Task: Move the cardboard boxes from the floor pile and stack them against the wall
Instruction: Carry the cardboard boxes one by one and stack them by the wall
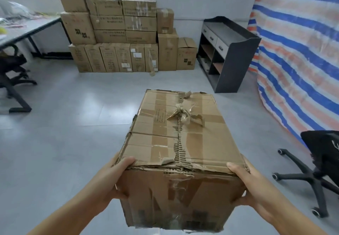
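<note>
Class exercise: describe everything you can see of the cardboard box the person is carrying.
The cardboard box is a brown, oblong carton of worn corrugated board. Its top flaps are torn along the centre seam, showing the fluting, with crumpled clear tape bunched near the middle and old tape patches on the top and near face. It is held off the grey floor, long axis pointing toward the stack against the wall. The left hand and right hand grip its near corners, thumbs on top.

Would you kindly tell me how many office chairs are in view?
2: one black office chair at the right edge near the striped tarp, another at the left beside the desk. Both are partly cropped.
</note>
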`<action>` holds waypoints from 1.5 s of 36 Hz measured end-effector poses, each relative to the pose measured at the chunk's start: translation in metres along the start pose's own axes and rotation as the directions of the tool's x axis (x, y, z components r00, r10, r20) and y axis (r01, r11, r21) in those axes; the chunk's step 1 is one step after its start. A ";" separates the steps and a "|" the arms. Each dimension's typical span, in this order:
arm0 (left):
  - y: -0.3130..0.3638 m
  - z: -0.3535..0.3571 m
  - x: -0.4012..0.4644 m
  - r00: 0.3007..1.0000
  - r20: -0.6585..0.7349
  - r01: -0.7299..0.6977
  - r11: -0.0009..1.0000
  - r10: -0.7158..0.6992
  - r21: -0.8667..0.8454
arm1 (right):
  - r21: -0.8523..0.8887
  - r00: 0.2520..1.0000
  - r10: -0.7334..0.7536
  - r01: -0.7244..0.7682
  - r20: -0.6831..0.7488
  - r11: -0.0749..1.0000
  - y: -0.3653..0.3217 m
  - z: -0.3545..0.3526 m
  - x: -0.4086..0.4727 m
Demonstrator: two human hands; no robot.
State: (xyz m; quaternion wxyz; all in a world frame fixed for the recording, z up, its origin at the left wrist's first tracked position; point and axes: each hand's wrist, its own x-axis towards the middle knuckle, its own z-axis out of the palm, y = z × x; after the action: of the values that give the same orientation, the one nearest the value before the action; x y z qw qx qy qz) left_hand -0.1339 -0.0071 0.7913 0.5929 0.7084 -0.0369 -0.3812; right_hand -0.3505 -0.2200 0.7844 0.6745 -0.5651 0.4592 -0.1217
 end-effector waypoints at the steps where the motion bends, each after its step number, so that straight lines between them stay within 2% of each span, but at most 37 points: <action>1: 0.009 -0.004 0.014 1.000 0.000 -0.006 1.000 0.006 0.005 | 0.006 1.000 -0.007 0.007 -0.001 1.000 -0.008 0.008 0.011; 7: 0.055 -0.021 0.084 1.000 0.012 -0.014 1.000 0.014 0.013 | 0.020 1.000 -0.016 0.016 -0.010 1.000 -0.049 0.044 0.071; 14: 0.093 -0.025 0.169 1.000 0.006 -0.006 1.000 0.006 -0.009 | -0.048 0.999 -0.040 0.041 0.018 0.998 -0.095 0.067 0.159; 30: 0.221 0.005 0.411 0.998 -0.064 0.012 0.999 -0.015 -0.046 | -0.071 0.995 -0.014 0.022 0.102 0.997 -0.227 0.107 0.428; 38: 0.282 0.034 0.530 0.999 -0.007 0.043 0.999 -0.043 -0.023 | -0.056 0.999 0.000 0.003 0.054 0.998 -0.282 0.108 0.533; 45: 0.337 0.050 0.667 0.998 0.034 0.055 0.998 -0.055 0.008 | -0.039 1.000 0.009 -0.010 -0.011 0.999 -0.333 0.127 0.654; 54: 0.455 0.073 0.840 0.991 0.128 0.035 0.998 -0.041 0.053 | 0.056 0.993 0.052 -0.046 -0.106 0.997 -0.434 0.153 0.801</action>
State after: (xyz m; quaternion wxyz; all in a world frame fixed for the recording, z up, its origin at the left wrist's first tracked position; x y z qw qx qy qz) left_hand 0.5987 -0.6236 0.7690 0.5639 0.6976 -0.0711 -0.4363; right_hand 0.3592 -0.8116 0.7686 0.6663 -0.5281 0.5053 -0.1475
